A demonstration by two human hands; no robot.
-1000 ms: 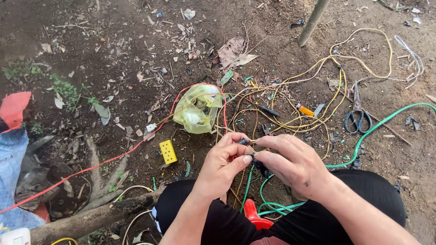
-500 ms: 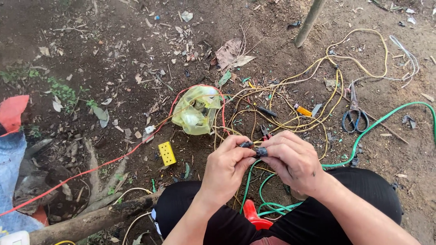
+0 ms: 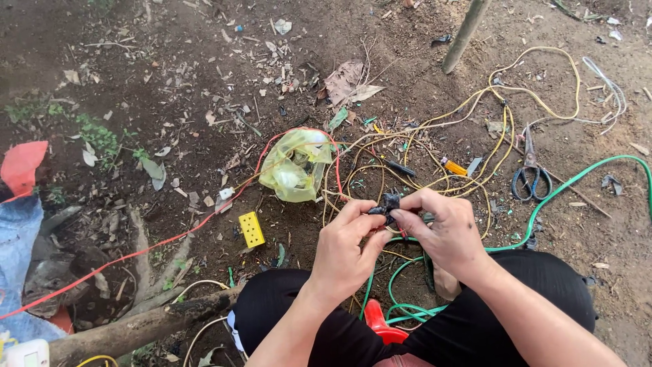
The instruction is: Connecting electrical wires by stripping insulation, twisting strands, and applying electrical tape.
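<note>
Here, hands: left hand (image 3: 350, 248) and right hand (image 3: 445, 231) both pinch a small black wire joint (image 3: 387, 204) between fingertips
Joint: held above the dirt ground (image 3: 204, 81); yellow wires (image 3: 475, 129) behind
Nearby: scissors (image 3: 531, 178); yellow socket block (image 3: 252, 229); yellow-green plastic bag (image 3: 295, 166)

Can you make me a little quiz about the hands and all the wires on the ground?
1. True or false: both hands pinch the same small black piece.
2. What tool lies on the dirt to the right of the yellow wires? A) hammer B) scissors C) spoon
3. What colour is the little block with holes lying left of the left hand?

Key
1. True: the left hand and the right hand meet on it, fingertips together.
2. B: black-handled scissors lie there, near the green cable.
3. Yellow: the yellow socket block lies on the soil below the yellowish plastic bag.
</note>
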